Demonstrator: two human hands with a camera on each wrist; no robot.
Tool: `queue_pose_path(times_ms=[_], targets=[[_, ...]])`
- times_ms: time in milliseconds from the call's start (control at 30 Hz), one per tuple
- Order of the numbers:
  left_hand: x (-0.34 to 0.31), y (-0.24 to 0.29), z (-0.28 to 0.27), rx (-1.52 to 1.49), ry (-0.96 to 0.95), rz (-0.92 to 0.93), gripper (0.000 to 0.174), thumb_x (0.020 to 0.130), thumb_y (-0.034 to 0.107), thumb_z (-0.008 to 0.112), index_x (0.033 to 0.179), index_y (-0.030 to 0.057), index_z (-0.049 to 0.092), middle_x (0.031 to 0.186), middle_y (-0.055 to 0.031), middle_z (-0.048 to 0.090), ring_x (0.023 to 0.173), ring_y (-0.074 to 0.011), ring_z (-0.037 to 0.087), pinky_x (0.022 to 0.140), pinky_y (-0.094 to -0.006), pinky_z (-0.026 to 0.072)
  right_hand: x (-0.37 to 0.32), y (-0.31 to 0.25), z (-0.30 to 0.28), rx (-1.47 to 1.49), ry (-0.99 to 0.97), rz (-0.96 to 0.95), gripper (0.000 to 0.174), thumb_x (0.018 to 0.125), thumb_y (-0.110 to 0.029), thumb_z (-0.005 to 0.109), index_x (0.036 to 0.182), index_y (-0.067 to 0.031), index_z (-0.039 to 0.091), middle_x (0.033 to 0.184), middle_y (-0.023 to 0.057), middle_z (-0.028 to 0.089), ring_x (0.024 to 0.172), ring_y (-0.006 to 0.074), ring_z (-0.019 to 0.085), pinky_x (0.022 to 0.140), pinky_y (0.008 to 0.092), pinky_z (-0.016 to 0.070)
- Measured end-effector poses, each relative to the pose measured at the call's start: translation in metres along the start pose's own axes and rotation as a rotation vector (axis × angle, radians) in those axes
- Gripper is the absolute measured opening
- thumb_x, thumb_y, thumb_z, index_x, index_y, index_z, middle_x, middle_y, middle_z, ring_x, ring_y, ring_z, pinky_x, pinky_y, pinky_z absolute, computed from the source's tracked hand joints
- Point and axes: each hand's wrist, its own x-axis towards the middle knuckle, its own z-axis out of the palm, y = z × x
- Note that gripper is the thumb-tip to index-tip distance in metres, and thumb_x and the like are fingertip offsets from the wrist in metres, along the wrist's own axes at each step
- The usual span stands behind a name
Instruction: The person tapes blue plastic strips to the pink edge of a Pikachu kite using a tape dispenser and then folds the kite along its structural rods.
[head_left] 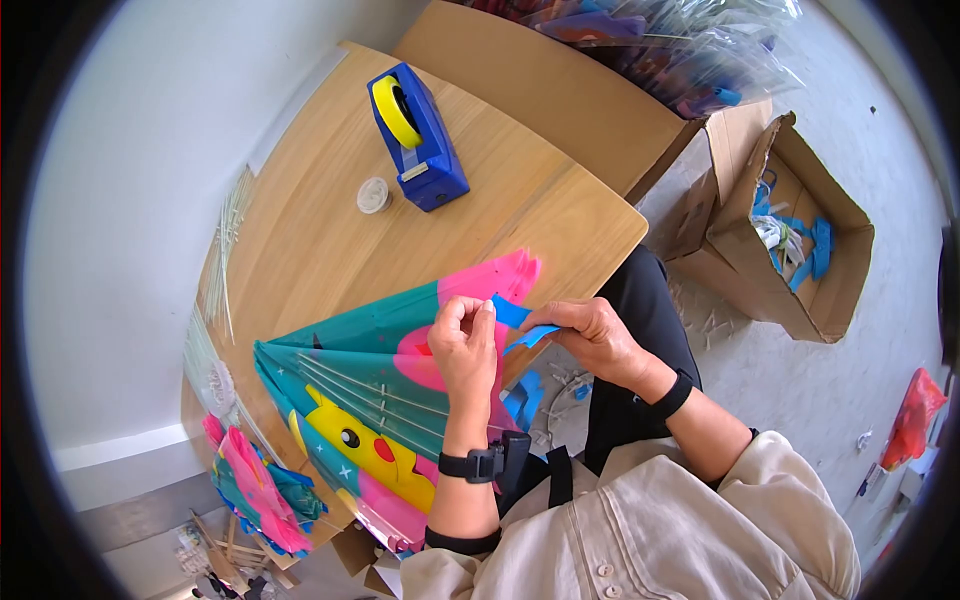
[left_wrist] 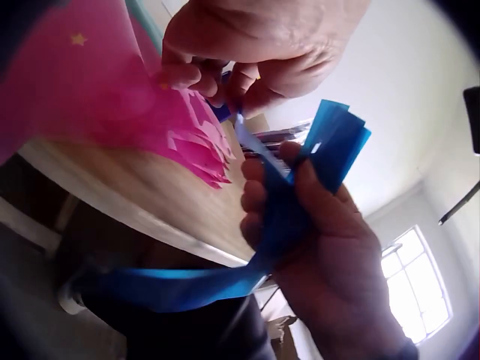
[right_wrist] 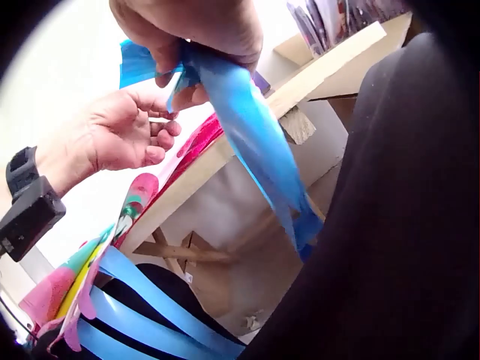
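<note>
A glossy, translucent blue ribbon strip (head_left: 512, 312) runs between both hands, and its long end hangs below the right hand (head_left: 590, 335), whose fingers curl around it. The left hand (head_left: 462, 345) pinches the strip's tip, seemingly against the pink edge of the kite (head_left: 380, 400) lying under that wrist.

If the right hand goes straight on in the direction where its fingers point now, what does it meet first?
Most likely the left hand, close ahead; both pinch the blue strip at the pink edge of the kite. The right hand points across at it; depth is hard to judge.
</note>
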Motion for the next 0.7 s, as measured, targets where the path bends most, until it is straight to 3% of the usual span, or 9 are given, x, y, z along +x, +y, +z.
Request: queue_pose_path(times_ms=[100, 167, 200, 300, 367, 467, 567, 700], targets=[[0.005, -0.004, -0.002, 0.085, 0.005, 0.047, 0.013, 0.084, 0.005, 0.064, 0.073, 0.0007, 0.058, 0.065, 0.0024, 0.052, 0.058, -0.0034, 0.043, 0.052, -0.0201, 0.0357, 0.006, -0.003, 0.001, -0.048, 0.051, -0.061, 0.023, 0.079, 0.006, 0.061, 0.1, -0.001, 0.064, 0.087, 0.0163, 0.064, 0.08, 0.031, 0.064, 0.072, 0.0328, 0.0502], [0.006, -0.004, -0.004, -0.147, 0.011, -0.201, 0.014, 0.084, 0.006, 0.065, 0.073, -0.0003, 0.058, 0.064, 0.0034, 0.051, 0.058, -0.0038, 0.043, 0.052, -0.0213, 0.0361, 0.008, -0.002, -0.001, -0.147, 0.04, -0.05, 0.02, 0.078, 0.005, 0.062, 0.096, -0.0011, 0.064, 0.086, 0.0162, 0.063, 0.078, 0.0331, 0.062, 0.07, 0.0352, 0.0502], [0.006, -0.004, -0.003, -0.147, 0.012, -0.202, 0.014, 0.084, 0.006, 0.065, 0.073, -0.0003, 0.058, 0.064, 0.0034, 0.051, 0.058, -0.0038, 0.043, 0.052, -0.0213, 0.0361, 0.008, 0.0, 0.001, -0.146, 0.039, -0.05, 0.02, 0.078, 0.005, 0.062, 0.096, -0.0011, 0.064, 0.086, 0.0162, 0.063, 0.078, 0.0331, 0.062, 0.07, 0.0352, 0.0502], [0.009, -0.008, 0.002, 0.006, 0.023, -0.09, 0.014, 0.082, 0.008, 0.067, 0.073, 0.0012, 0.059, 0.066, 0.0011, 0.054, 0.061, -0.0098, 0.048, 0.056, -0.0255, 0.0394, 0.008, 0.008, 0.01, -0.29, 0.1, -0.09, 0.02, 0.075, 0.004, 0.062, 0.094, -0.0011, 0.064, 0.081, 0.0163, 0.061, 0.076, 0.035, 0.061, 0.066, 0.0385, 0.0495], [0.011, -0.017, 0.004, 0.454, 0.071, 0.255, 0.01, 0.076, 0.008, 0.068, 0.073, 0.0051, 0.059, 0.075, -0.0047, 0.056, 0.074, -0.0218, 0.051, 0.066, -0.0348, 0.0434, 0.008, 0.009, 0.015, -0.411, 0.096, -0.051, 0.025, 0.074, 0.006, 0.061, 0.098, -0.0014, 0.063, 0.082, 0.0161, 0.061, 0.077, 0.0348, 0.061, 0.067, 0.039, 0.0492], [0.011, -0.017, 0.007, 0.497, 0.059, 0.247, 0.009, 0.074, 0.01, 0.069, 0.074, 0.0075, 0.06, 0.08, -0.0057, 0.056, 0.082, -0.0288, 0.048, 0.073, -0.0398, 0.042, 0.008, 0.011, 0.019, -0.542, 0.099, -0.078, 0.027, 0.072, 0.006, 0.061, 0.098, -0.0002, 0.063, 0.079, 0.0162, 0.059, 0.075, 0.0349, 0.06, 0.064, 0.0406, 0.0489], [0.011, -0.023, 0.011, 0.55, 0.104, 0.302, 0.009, 0.075, 0.013, 0.069, 0.074, 0.0068, 0.062, 0.076, -0.0054, 0.056, 0.079, -0.025, 0.048, 0.071, -0.0365, 0.0415, 0.011, 0.015, 0.018, -0.653, 0.097, -0.189, 0.03, 0.069, 0.005, 0.061, 0.099, 0.0015, 0.062, 0.076, 0.0156, 0.057, 0.071, 0.034, 0.059, 0.062, 0.0408, 0.0481], [0.012, -0.03, 0.014, 0.583, 0.11, 0.302, 0.012, 0.075, 0.014, 0.071, 0.073, 0.0075, 0.06, 0.075, -0.0053, 0.055, 0.078, -0.0254, 0.048, 0.07, -0.0368, 0.0414, 0.014, 0.015, 0.016, -0.738, 0.081, -0.201, 0.033, 0.067, 0.004, 0.06, 0.1, 0.002, 0.061, 0.076, 0.0146, 0.056, 0.069, 0.0326, 0.058, 0.061, 0.0401, 0.0472]])
